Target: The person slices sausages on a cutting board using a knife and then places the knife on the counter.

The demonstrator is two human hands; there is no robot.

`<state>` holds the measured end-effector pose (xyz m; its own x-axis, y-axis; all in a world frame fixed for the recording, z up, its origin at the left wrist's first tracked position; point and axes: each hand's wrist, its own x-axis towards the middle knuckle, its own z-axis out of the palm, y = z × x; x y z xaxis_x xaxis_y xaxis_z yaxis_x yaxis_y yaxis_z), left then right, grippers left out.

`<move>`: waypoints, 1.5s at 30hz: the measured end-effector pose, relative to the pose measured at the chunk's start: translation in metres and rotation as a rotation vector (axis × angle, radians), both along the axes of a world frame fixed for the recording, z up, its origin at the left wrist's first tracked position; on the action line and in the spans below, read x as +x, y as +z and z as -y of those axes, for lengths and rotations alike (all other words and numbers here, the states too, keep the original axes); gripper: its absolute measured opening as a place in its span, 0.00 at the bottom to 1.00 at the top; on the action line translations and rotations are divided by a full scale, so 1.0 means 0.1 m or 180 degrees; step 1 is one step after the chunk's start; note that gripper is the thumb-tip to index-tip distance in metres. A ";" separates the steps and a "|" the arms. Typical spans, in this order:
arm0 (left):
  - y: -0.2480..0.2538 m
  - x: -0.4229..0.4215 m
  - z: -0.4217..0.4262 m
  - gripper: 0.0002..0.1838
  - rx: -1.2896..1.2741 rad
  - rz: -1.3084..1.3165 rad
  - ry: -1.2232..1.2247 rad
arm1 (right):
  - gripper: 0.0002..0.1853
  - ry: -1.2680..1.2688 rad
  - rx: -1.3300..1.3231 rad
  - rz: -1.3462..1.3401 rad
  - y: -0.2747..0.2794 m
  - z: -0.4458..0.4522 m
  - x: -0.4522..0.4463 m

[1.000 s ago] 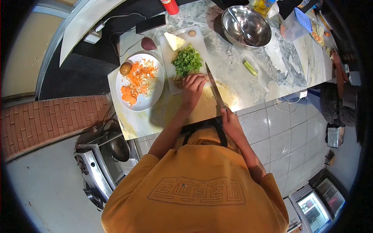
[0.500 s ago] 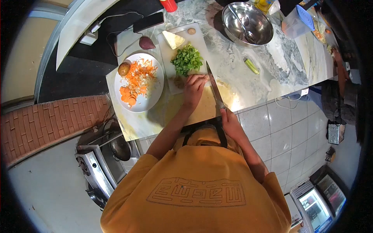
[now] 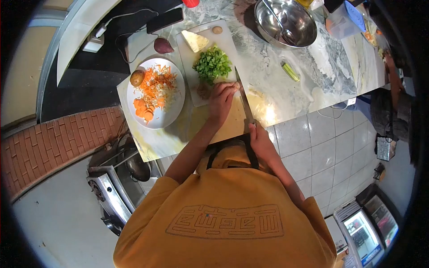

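Observation:
My right hand (image 3: pixel 260 137) is closed round the handle of a long knife (image 3: pixel 243 98), its blade pointing away from me along the right side of the white cutting board (image 3: pixel 227 39). Bent fingers of my left hand (image 3: pixel 221 99) press on the board's near right part beside the blade; what they hold is too small to name. Chopped greens (image 3: pixel 212 64) lie just beyond that hand. Farther up the board are a pale wedge (image 3: pixel 195 41) and a small round brown item (image 3: pixel 217 30). A brownish piece (image 3: pixel 203 91) shows left of my left fingers.
Left is a white plate (image 3: pixel 167 117) with shredded and sliced carrot and a brown potato (image 3: pixel 137 78). Behind it lie a purple bulb (image 3: pixel 163 45) and a phone (image 3: pixel 165 20). A steel bowl (image 3: pixel 286 22) and green stalks (image 3: pixel 290 71) are right. A co-worker's arm (image 3: pixel 392 76) shows far right.
The view has shifted slightly, so the counter items sit a little higher and farther left. The knife stands more upright in view, its blade close against my left fingertips.

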<state>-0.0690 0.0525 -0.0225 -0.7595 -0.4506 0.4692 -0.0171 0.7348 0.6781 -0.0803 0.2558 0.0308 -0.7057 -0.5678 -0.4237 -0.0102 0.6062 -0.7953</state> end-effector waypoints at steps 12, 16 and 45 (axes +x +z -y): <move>0.01 0.01 -0.03 0.06 0.0026 0.0150 0.0112 | 0.21 0.0131 0.0118 0.0059 -0.05 0.05 -0.01; 0.06 -0.01 -0.06 0.05 0.0537 0.0271 0.0178 | 0.19 0.0044 0.0018 -0.0168 -0.12 0.10 0.02; 0.18 0.00 -0.02 0.08 0.0347 0.0046 0.0278 | 0.21 0.0115 0.0120 -0.0276 0.02 0.06 -0.03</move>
<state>-0.0690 0.0547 -0.0044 -0.7214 -0.5631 0.4031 -0.0881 0.6520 0.7531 -0.0836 0.2495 0.0328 -0.7200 -0.5785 -0.3834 -0.1004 0.6335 -0.7672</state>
